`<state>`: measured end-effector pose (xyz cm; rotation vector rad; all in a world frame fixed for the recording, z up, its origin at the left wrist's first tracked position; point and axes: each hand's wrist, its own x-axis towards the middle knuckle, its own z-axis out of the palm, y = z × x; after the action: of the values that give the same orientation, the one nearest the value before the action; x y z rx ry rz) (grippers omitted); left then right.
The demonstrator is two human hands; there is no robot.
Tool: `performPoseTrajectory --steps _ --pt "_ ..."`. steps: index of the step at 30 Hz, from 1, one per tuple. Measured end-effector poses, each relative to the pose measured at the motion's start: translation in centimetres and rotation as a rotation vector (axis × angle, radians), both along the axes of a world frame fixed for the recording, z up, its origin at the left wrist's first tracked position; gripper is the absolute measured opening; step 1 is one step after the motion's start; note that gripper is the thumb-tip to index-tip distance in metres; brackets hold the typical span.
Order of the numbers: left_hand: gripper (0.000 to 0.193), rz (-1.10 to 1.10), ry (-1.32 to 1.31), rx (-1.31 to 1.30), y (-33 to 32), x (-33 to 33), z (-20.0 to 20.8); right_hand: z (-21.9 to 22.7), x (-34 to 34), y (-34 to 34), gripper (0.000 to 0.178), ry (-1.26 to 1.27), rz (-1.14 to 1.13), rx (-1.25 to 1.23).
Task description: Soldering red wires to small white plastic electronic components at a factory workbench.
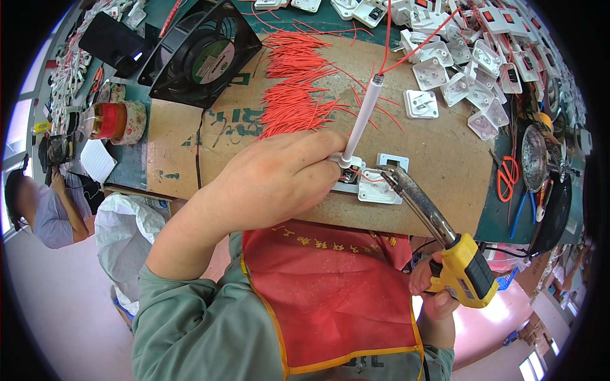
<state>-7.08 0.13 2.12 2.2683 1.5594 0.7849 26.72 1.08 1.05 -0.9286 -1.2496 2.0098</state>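
Near the middle of the near part of the brown cardboard sheet [454, 184], a slim, pen-like white tube [361, 122] is grasped low down by the left hand [283, 174], whose thumb and index finger are closed about its base while the other fingers are curled under and partly hidden. The tube is held tilted, with thin red insulated wires [386, 38] led out of its dark upper end. Just beside those fingertips, toward the right side of the sheet, an open white plastic plug shell [379, 190] is set near the sheet's near edge, with a short piece of red wire lying across it. A yellow-and-black pistol-shaped soldering gun with a long metal barrel [469, 270] is gripped by the right hand [435, 286], its fingers wrapped around the handle off the sheet's near right corner; the barrel is pointed back over the sheet, its tip brought close to the shell, though whether contact is made cannot be told. Beyond the left hand, a spread bundle of cut red wires [295, 89] is laid on the far part of the sheet. A square black plastic fan [203, 54] is stood at the sheet's far left corner, and more white plug shells [467, 76] are heaped at its far right corner.
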Motion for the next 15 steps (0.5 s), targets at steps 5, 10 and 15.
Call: performPoseTrajectory --steps 5,10,15 --pt "0.015 -0.005 0.006 0.002 -0.03 -0.07 -0.11 -0.05 -0.20 0.10 0.078 0.025 -0.029 0.033" --pt "0.014 -0.005 0.000 0.017 0.03 -0.01 -0.18 -0.01 -0.13 0.20 0.077 0.039 -0.051 0.047" --pt "0.014 -0.008 -0.010 0.026 0.05 -0.02 -0.30 -0.04 0.06 0.12 0.078 0.046 -0.041 0.030"
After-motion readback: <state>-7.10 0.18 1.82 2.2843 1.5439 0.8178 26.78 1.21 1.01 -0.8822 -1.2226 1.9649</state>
